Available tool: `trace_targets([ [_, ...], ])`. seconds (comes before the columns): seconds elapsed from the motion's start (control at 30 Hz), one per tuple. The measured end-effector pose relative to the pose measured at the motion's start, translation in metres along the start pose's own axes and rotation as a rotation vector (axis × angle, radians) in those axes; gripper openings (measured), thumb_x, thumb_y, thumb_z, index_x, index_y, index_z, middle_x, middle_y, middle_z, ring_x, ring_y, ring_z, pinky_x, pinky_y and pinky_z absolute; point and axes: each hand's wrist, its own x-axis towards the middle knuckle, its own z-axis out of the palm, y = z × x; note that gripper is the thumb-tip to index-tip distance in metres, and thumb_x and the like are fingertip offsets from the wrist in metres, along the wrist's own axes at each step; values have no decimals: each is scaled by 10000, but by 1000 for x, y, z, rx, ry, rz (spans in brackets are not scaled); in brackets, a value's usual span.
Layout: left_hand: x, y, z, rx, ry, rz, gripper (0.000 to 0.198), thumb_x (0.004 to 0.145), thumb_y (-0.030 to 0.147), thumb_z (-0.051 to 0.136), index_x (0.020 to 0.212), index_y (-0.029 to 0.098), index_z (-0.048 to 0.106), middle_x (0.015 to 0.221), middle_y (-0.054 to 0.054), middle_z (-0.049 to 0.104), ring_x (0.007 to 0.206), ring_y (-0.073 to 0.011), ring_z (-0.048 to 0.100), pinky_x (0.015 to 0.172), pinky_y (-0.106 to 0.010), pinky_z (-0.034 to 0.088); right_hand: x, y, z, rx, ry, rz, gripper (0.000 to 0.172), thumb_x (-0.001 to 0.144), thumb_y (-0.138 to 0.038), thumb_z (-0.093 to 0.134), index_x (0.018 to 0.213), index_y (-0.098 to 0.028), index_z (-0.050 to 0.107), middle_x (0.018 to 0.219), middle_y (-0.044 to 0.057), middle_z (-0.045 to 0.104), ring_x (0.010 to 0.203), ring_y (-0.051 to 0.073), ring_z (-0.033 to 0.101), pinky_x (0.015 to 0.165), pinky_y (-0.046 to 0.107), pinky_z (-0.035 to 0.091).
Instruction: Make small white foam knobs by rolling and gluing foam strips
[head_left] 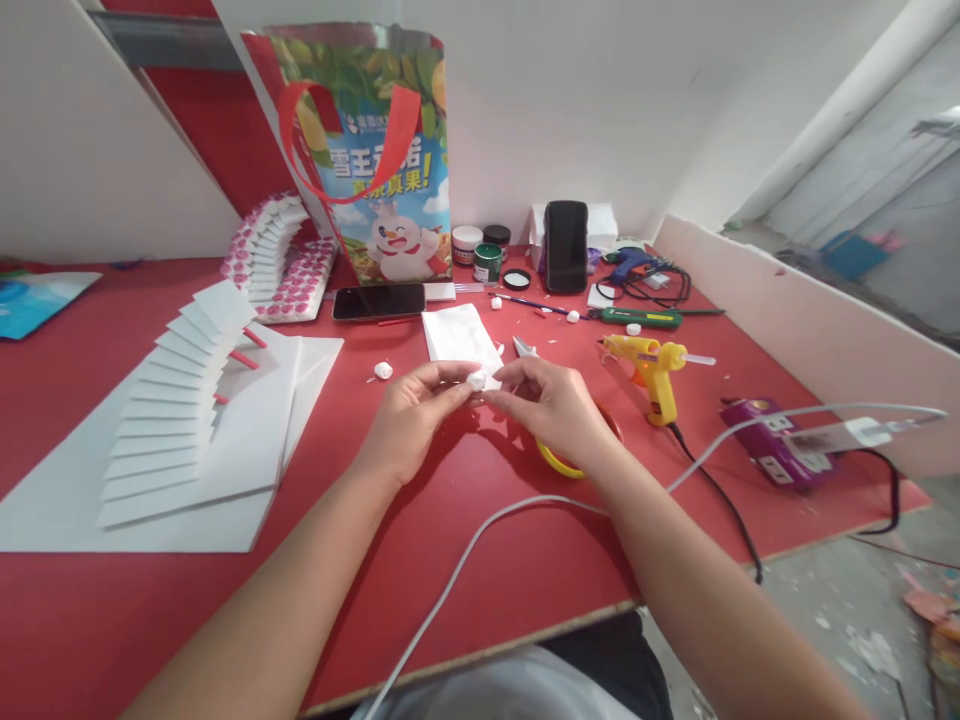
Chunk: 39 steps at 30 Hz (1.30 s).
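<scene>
Between the thumb and forefinger of my left hand (416,415) is a small white lump (476,380), like a bit of foam or soft clay. My right hand (551,400) is pinched closed just to the right of it, and what its fingertips hold is too small to make out. Just beyond both hands lies a white paper sheet (459,330). Scissors (559,463) with yellow handles lie under my right hand, partly hidden by it. A similar white lump (383,370) rests on the red table (450,540) to the left.
At left, a fanned white stepped piece (161,400) stands on white boards. A patterned bag (397,190), phone (379,301) and paint jars (487,263) stand behind. At right are a yellow glue gun (656,370) and purple box (776,440); a white cable (480,540) crosses the front.
</scene>
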Motion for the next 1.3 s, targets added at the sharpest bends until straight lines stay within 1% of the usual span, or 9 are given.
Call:
trace_targets([
  [0.13, 3, 3, -2, -187, 11, -114, 264, 720, 175, 808, 978, 142, 763, 869, -47, 747, 779, -122, 694, 816, -255, 573, 1, 2, 1, 125, 62, -131, 220, 840, -288, 687, 1031, -180, 684, 870, 23, 690, 679, 117, 579, 640, 261, 482],
  [0.23, 4, 6, -3, -291, 26, -243, 245, 714, 138, 789, 956, 118, 761, 818, -44, 726, 740, -108, 685, 752, -212, 570, 0, 0, -1, 96, 28, -275, 275, 871, -209, 647, 1142, -226, 688, 1042, 45, 642, 760, 115, 580, 688, 264, 502],
  [0.4, 2, 7, -2, -274, -38, -281, 156, 752, 161, 762, 891, 97, 736, 794, -42, 694, 662, -84, 640, 658, -183, 543, -1, -3, -1, 45, -46, -376, 169, 923, -221, 612, 1040, -228, 734, 1037, 53, 608, 781, 118, 573, 715, 276, 493],
  [0.53, -1, 6, 3, -109, -53, -147, 170, 792, 233, 756, 904, 126, 688, 764, -19, 672, 622, -85, 610, 619, -199, 519, 0, -3, 5, 90, -7, -248, 131, 900, -281, 653, 966, -185, 715, 879, 38, 661, 743, 129, 582, 716, 288, 495],
  [0.67, -5, 7, 5, 209, -42, 73, 208, 850, 328, 719, 972, 164, 679, 777, -11, 681, 684, -119, 638, 691, -242, 535, 0, -6, 9, 352, -64, 33, 248, 853, -411, 690, 858, -163, 686, 715, 11, 670, 584, 109, 546, 527, 242, 445],
  [0.8, -7, 8, 4, 363, -20, 115, 292, 838, 402, 729, 1001, 160, 706, 803, -39, 713, 767, -167, 674, 747, -285, 545, 0, -8, 6, 542, -121, 162, 328, 799, -469, 740, 816, -142, 724, 700, 21, 685, 524, 77, 472, 455, 214, 387],
  [1.0, -4, 7, 5, 290, 9, 105, 331, 806, 427, 764, 989, 157, 710, 846, -49, 742, 774, -168, 682, 794, -302, 546, 2, -9, 4, 706, -135, 217, 389, 711, -442, 824, 926, -136, 716, 741, 29, 720, 557, 76, 569, 525, 211, 461],
  [1.1, -4, 6, 6, 219, 20, 80, 322, 785, 411, 786, 966, 153, 718, 846, -53, 748, 754, -159, 674, 786, -291, 539, 2, -11, 5, 651, -80, 181, 406, 677, -418, 846, 924, -143, 678, 723, 8, 707, 556, 84, 591, 538, 223, 492],
  [1.3, -7, 4, 10, 194, 46, 66, 286, 746, 362, 824, 914, 148, 740, 810, -59, 745, 756, -177, 678, 773, -292, 531, 0, -9, 10, 507, -16, 79, 327, 755, -424, 782, 892, -155, 654, 700, 2, 681, 575, 101, 602, 540, 234, 489],
])
